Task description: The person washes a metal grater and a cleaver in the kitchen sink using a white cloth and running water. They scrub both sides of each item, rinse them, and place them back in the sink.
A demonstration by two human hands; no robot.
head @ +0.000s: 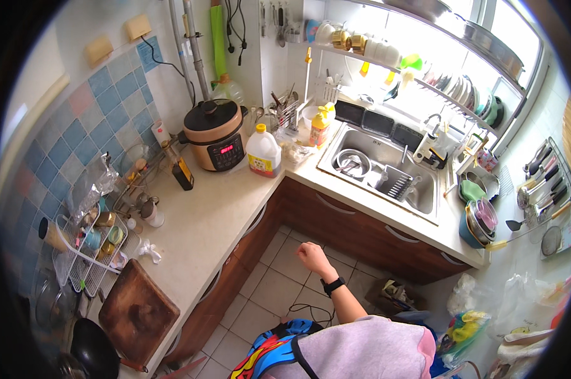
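Note:
My right hand (312,257) is raised over the tiled floor, in front of the corner between two counters. Its fingers are curled in and nothing shows in them; the palm is hidden. A black wristband (333,286) is on that wrist. My left hand is out of view. Closest beyond the hand are the dark wood cabinet fronts (342,222). Above them a steel sink (427,199) holds a metal bowl (368,158) and a grey drain rack (399,182). A copper-coloured electric pressure cooker (205,130) with a lit display stands in the corner.
A plastic jug (264,154) and a dark sauce bottle (181,173) stand by the cooker. On the left counter are a wooden cutting board (138,312), a black wok (93,348) and a white wire rack (88,260). A cable (314,308) and a box (396,293) lie on the floor.

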